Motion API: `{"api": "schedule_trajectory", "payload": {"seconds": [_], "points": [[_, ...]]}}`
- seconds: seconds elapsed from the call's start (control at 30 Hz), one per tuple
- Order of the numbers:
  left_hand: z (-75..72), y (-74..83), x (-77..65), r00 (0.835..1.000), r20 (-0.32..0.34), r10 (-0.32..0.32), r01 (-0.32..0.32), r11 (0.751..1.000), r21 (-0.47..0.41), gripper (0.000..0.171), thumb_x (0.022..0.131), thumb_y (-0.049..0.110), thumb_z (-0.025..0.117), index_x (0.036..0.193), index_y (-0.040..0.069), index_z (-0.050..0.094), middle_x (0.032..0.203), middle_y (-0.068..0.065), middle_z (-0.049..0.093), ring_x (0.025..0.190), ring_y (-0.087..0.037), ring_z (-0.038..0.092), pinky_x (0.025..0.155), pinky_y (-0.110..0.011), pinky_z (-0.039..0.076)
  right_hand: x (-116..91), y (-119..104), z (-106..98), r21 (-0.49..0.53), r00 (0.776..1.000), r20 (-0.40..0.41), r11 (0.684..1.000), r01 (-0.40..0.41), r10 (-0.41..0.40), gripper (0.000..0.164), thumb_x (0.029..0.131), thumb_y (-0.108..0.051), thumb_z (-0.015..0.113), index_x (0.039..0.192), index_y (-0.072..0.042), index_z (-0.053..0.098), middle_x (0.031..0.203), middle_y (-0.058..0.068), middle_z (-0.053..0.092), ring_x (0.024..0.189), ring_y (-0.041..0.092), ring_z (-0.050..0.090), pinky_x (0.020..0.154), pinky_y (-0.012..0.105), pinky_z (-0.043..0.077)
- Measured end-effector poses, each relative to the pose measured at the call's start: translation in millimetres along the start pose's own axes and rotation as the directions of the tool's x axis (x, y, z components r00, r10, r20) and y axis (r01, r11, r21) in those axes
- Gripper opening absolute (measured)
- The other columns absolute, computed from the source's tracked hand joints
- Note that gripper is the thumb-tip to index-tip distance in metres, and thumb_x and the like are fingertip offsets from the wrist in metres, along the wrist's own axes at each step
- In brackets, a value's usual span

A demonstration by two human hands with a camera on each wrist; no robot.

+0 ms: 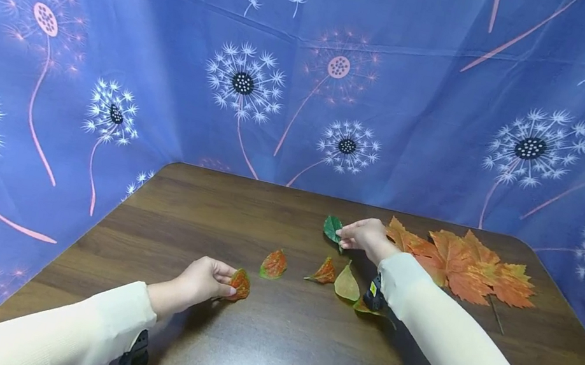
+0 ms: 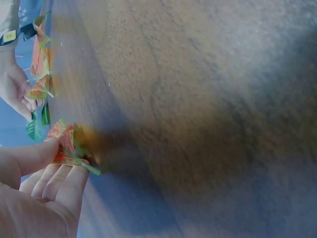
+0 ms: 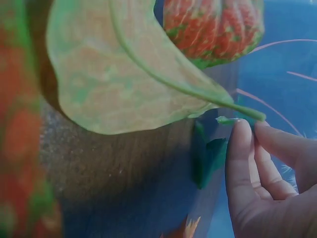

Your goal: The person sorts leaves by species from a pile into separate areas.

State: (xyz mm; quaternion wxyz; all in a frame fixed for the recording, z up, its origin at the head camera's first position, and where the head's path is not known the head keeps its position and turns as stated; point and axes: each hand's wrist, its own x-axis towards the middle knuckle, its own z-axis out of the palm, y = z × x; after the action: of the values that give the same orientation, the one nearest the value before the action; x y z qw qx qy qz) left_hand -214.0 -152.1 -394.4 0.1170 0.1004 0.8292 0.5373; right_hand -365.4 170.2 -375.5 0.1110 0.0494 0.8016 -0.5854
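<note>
My left hand (image 1: 194, 285) pinches an orange-red leaf with green edges (image 1: 240, 285) between thumb and fingers, close over the wooden table. In the left wrist view the green stem of this leaf (image 2: 67, 144) sticks out past the fingertips. Farther back, my right hand (image 1: 366, 237) pinches a green leaf (image 1: 332, 228) with its thumb and fingertips. Darker green leaf material (image 3: 213, 153) shows low beside the right fingers in the right wrist view. Between the hands lie a red-orange leaf (image 1: 273, 264), a smaller orange leaf (image 1: 325, 271) and a pale yellow-green leaf (image 1: 348, 284).
Large orange maple-like leaves (image 1: 459, 262) spread across the back right of the table (image 1: 240, 219). Another leaf (image 1: 364, 307) lies partly hidden under the right wrist. Blue cloth with dandelion prints (image 1: 298, 80) hangs behind the table and along its sides.
</note>
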Motion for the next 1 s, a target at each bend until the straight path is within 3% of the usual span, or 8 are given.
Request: {"api": "schedule_trajectory", "payload": {"seconds": [0.5, 0.77, 1.0], "points": [[2.2, 3.1, -2.5, 1.000, 0.001, -0.007, 0.007, 1.000, -0.002, 0.030, 0.081, -0.013, 0.065, 0.110, -0.021, 0.060, 0.099, -0.031, 0.069, 0.088, -0.032, 0.071, 0.075, -0.032, 0.059, 2.8, 0.5, 0.4, -0.047, 0.998, -0.034, 0.998, -0.045, 0.044, 0.025, 0.088, 0.001, 0.066, 0.110, 0.014, 0.064, 0.086, 0.013, 0.072, 0.060, 0.009, 0.067, 0.071, 0.028, 0.059], [3.5, 2.6, -1.9, 1.000, -0.024, -0.018, 0.019, 0.999, 0.035, 0.029, 0.081, -0.012, 0.067, 0.109, -0.019, 0.062, 0.098, -0.029, 0.070, 0.087, -0.030, 0.072, 0.074, -0.031, 0.059, 0.5, 0.0, -5.6, -0.050, 0.998, -0.052, 0.998, -0.049, 0.047, 0.027, 0.089, 0.001, 0.065, 0.113, 0.014, 0.063, 0.099, 0.020, 0.071, 0.061, 0.008, 0.067, 0.073, 0.029, 0.059], [3.9, 1.1, -1.2, 0.999, -0.022, -0.024, 0.024, 0.999, 0.033, 0.029, 0.081, -0.011, 0.067, 0.109, -0.018, 0.062, 0.098, -0.028, 0.070, 0.086, -0.030, 0.072, 0.073, -0.030, 0.059, -2.2, -5.4, -10.5, -0.066, 0.997, -0.075, 0.997, -0.029, 0.024, 0.024, 0.087, 0.001, 0.065, 0.107, 0.014, 0.064, 0.082, 0.010, 0.071, 0.059, 0.008, 0.065, 0.070, 0.027, 0.059]]}}
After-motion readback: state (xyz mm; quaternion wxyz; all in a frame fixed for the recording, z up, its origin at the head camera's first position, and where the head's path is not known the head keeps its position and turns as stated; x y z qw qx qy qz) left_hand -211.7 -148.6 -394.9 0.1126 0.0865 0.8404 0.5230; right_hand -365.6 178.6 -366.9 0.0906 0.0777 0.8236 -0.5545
